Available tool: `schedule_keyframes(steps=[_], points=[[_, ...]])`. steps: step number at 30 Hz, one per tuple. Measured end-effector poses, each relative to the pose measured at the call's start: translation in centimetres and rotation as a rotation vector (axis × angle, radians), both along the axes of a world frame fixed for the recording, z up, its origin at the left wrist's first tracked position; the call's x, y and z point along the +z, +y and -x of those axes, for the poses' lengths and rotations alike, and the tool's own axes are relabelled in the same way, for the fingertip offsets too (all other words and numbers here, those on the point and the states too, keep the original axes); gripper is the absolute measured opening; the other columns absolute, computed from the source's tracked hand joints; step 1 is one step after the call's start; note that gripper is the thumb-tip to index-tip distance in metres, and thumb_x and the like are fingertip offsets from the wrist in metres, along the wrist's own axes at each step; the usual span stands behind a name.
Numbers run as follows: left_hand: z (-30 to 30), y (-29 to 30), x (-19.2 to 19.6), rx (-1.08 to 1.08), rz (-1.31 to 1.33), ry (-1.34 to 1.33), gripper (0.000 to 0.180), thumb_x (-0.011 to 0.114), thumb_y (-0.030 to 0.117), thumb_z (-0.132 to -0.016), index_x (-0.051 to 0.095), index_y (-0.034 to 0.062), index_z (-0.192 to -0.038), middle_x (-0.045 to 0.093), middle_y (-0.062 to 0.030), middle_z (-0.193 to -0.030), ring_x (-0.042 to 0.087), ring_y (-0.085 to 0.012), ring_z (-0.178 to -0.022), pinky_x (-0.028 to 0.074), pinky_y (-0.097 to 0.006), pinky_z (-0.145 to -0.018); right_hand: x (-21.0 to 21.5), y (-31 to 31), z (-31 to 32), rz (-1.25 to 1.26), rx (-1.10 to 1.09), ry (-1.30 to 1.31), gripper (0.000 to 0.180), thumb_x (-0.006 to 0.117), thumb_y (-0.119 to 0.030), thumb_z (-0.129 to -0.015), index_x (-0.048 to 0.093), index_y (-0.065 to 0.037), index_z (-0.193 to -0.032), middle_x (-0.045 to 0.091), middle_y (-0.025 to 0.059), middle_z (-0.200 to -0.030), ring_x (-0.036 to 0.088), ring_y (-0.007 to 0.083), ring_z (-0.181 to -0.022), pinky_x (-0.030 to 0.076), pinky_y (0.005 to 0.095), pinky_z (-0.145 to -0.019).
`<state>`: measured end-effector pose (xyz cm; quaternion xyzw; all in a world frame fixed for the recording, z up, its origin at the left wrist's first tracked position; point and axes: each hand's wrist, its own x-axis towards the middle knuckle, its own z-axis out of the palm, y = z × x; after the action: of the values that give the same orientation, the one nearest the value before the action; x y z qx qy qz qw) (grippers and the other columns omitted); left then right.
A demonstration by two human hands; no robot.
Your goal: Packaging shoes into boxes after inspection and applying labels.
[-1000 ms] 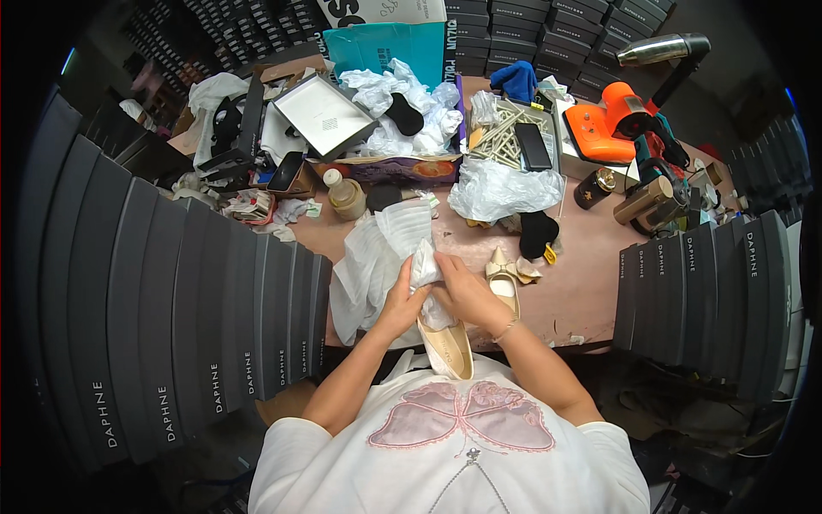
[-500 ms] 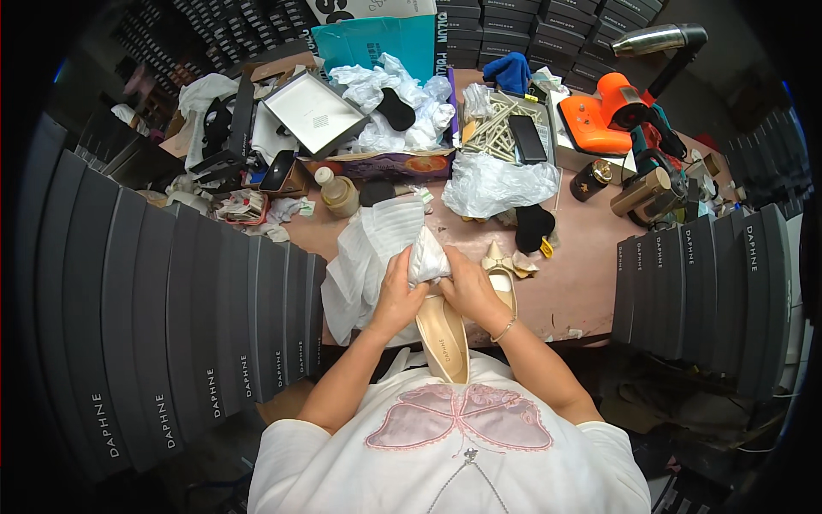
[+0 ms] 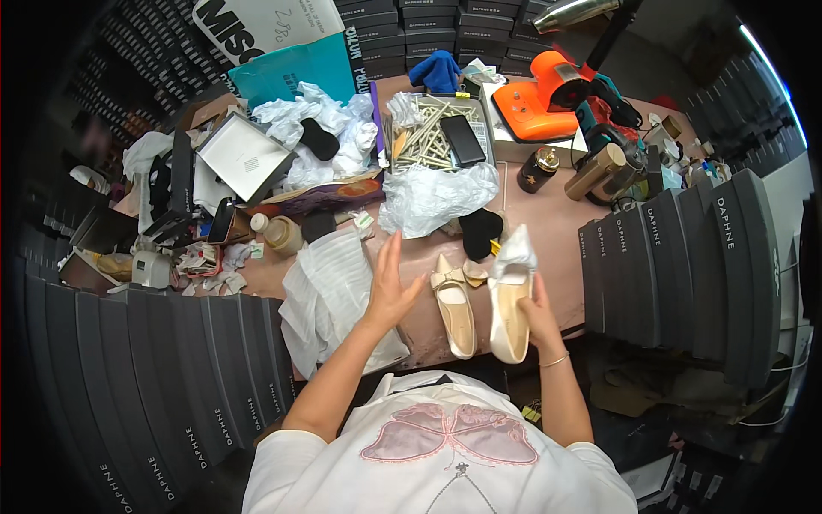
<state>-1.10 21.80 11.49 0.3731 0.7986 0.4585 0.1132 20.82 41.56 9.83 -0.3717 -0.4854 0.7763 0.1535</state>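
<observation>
My right hand [image 3: 538, 313] grips a cream shoe [image 3: 510, 330] by its side, with white tissue paper [image 3: 516, 252] wrapped over its toe. To its left lies the other cream shoe [image 3: 455, 313], pointed and with a bow at the toe, resting on the table. My left hand [image 3: 392, 289] is raised with its fingers apart and nothing in it. Beside that hand, sheets of thin white wrapping paper [image 3: 330, 287] are spread on the table's left part. A black padded piece [image 3: 480, 233] with a yellow tag lies beyond the shoes.
Stacks of dark shoeboxes stand left [image 3: 184, 360] and right [image 3: 685, 248] of the pink table. At the back are a box of crumpled white paper [image 3: 321, 128], a tray of pale sticks [image 3: 419, 133] with a phone, an orange device [image 3: 539, 107], a jar [image 3: 539, 170] and a bottle [image 3: 278, 233].
Both hands have parted. My right hand has carried the paper-wrapped shoe to the right, past the other shoe; my left has let go and opened. The whole view has shifted.
</observation>
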Motion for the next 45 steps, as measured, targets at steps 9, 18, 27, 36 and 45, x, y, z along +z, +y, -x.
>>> schedule_keyframes(steps=[9, 18, 27, 36, 45], points=[[10.2, 17.3, -0.5, -0.286, 0.604, 0.389, 0.084, 0.075, 0.035, -0.072, 0.033, 0.008, -0.14, 0.048, -0.0181, -0.13, 0.041, -0.0342, -0.126, 0.02, -0.058, -0.108, -8.0, 11.3, -0.5, -1.174, 0.028, -0.518, 0.074, 0.062, -0.022, -0.087, 0.021, 0.002, -0.143, 0.034, 0.0264, -0.14, 0.044, 0.0378, -0.123, 0.036, 0.0397, -0.103], [1.7, 12.3, 2.6, -0.431, 0.118, 0.89, 0.001, 0.059, 0.013, -0.074, 0.057, 0.0129, -0.073, 0.047, -0.0023, -0.073, 0.053, -0.0181, -0.082, 0.026, -0.055, -0.106, -0.2, 10.3, 12.3, -0.028, 0.153, 0.17, 0.052, 0.07, -0.019, -0.085, 0.045, 0.001, -0.127, 0.058, 0.013, -0.117, 0.058, 0.0193, -0.102, 0.049, 0.0345, -0.084], [-3.9, -8.8, 8.8, -0.253, 0.363, 0.314, 0.029, 0.066, 0.015, -0.074, 0.062, 0.0054, -0.101, 0.057, -0.008, -0.09, 0.057, -0.0263, -0.089, 0.033, -0.045, -0.103, 4.7, 2.0, 9.9, 0.351, -0.131, 0.467, 0.022, 0.059, -0.005, -0.089, 0.057, -0.003, -0.111, 0.063, 0.0058, -0.104, 0.061, 0.0173, -0.095, 0.051, 0.0328, -0.085], [-2.8, -18.7, 2.4, 0.172, -0.097, -0.796, 0.08, 0.077, 0.027, -0.078, 0.032, 0.0049, -0.141, 0.051, -0.014, -0.128, 0.048, -0.028, -0.118, 0.038, -0.032, -0.099, 6.4, -11.3, 9.3, 0.673, 0.167, 0.634, 0.028, 0.059, -0.009, -0.089, 0.057, -0.006, -0.117, 0.062, 0.0059, -0.115, 0.058, 0.0206, -0.107, 0.046, 0.0377, -0.098], [-7.8, -22.5, -1.2, 0.256, -0.232, -1.375, 0.023, 0.065, 0.007, -0.085, 0.059, 0.0025, -0.107, 0.063, -0.0015, -0.096, 0.06, -0.0085, -0.082, 0.047, -0.022, -0.075, 6.4, -13.8, 5.1, 0.257, -0.087, 0.502, 0.024, 0.059, -0.006, -0.089, 0.057, -0.003, -0.113, 0.063, 0.0066, -0.107, 0.061, 0.0195, -0.101, 0.049, 0.0345, -0.09]])
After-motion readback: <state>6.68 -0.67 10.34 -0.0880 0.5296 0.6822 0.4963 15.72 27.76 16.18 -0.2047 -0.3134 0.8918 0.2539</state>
